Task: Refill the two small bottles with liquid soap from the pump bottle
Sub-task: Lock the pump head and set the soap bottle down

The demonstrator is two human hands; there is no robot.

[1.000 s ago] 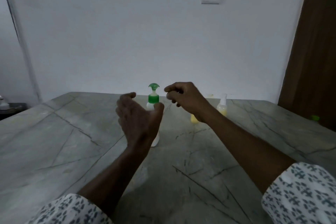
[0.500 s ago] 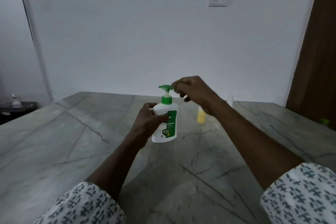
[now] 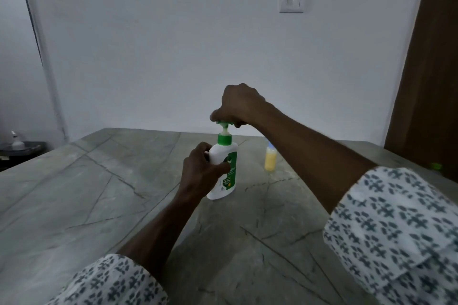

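Item: pump bottle (image 3: pixel 224 171), white with green label, standing upright on the tabletop (image 3: pixel 99 193). Left hand (image 3: pixel 200 171): grip closed around the bottle's body from the left side, steadying it. Right hand (image 3: pixel 238 105): directly above the left grip, fingers closed over the green pump head (image 3: pixel 224 123), which shows only at its lower edge; whether it is being twisted or pressed cannot be told. Small bottle (image 3: pixel 269 160), yellow contents, stands to the right of and beyond the left grip, well apart from both hands, partly hidden by the right forearm; its top is not readable. A second small bottle is not visible. Progress, as judged: early stage. The pump is only being handled; no soap is seen passing to either small bottle, so both refills appear outstanding.
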